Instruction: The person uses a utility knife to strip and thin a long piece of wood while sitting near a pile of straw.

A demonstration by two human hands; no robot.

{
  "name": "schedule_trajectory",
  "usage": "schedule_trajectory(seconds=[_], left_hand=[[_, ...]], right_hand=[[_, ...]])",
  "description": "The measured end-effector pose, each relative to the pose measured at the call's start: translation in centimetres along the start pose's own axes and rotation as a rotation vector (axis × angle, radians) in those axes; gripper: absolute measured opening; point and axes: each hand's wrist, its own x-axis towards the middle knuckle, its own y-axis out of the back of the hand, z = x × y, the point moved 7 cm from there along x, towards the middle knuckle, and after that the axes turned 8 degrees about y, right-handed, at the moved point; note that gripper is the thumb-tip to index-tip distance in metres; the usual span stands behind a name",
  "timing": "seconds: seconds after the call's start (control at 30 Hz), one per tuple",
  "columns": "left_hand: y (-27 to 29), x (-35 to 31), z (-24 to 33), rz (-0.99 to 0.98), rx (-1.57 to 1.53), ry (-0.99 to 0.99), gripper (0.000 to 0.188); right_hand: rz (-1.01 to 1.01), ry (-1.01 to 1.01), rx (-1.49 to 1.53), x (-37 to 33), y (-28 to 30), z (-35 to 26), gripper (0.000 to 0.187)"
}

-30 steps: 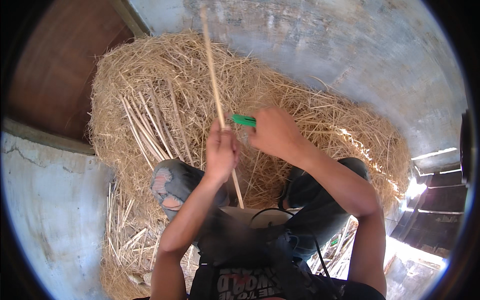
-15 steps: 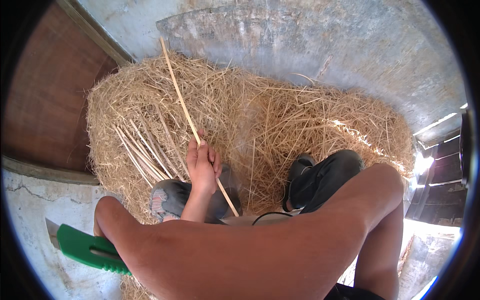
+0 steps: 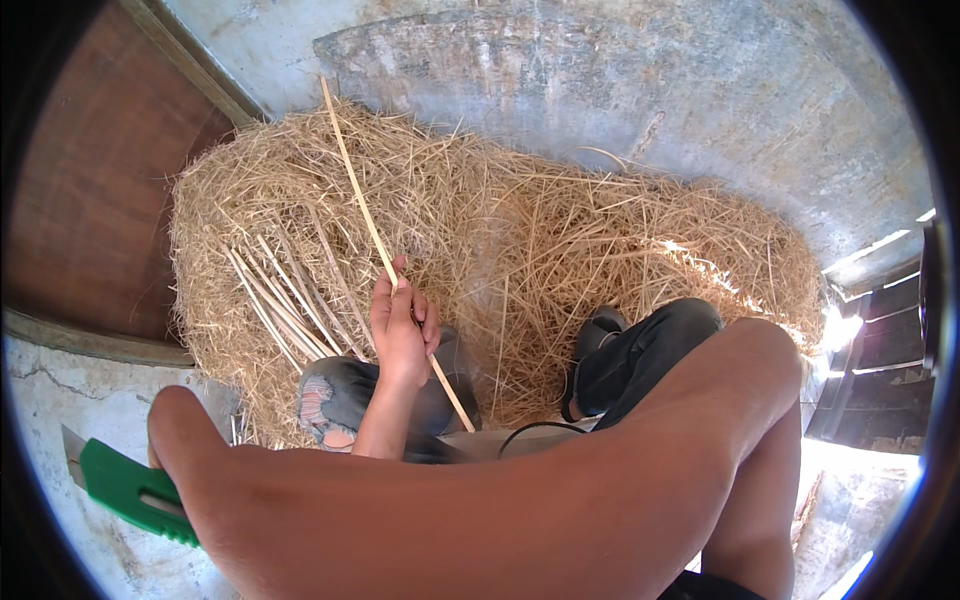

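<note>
My left hand [image 3: 402, 325] is closed round a long, thin, pale bamboo strip [image 3: 357, 190], thumb uppermost. The strip slants from near the wall down past my knee, its lower end close to my right forearm. That forearm stretches across the whole foreground to the left, hiding part of my left arm. At its end my right hand [image 3: 183, 425] grips a green utility knife [image 3: 135, 495] with the blade out, pointing up and left. Only part of this hand shows; the rest is behind the forearm. Blade and strip are well apart.
Several more pale strips [image 3: 290, 305] lie on the straw [image 3: 520, 230] left of my left hand. A stained grey wall [image 3: 620, 80] rises behind the straw. To the left is a brown wooden panel [image 3: 100, 200]. My bent knees [image 3: 655, 345] stand over the straw.
My right hand has moved left with the utility knife, and the forearm has shifted a little with it. My left hand and the bamboo strip have hardly moved.
</note>
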Motion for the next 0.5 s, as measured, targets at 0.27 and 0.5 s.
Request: schedule_trajectory(seconds=[0.27, 0.5], left_hand=[[0.9, 0.9, -0.9, 0.043, -0.082, -0.011, 0.039], [0.0, 0.2, -0.2, -0.087, 0.046, -0.010, 0.032]], right_hand=[[0.280, -0.049, -0.384, 1.0, 4.2, 4.2, 0.069], [0.670, -0.232, -0.895, -4.8, 14.9, 14.7, 0.018]])
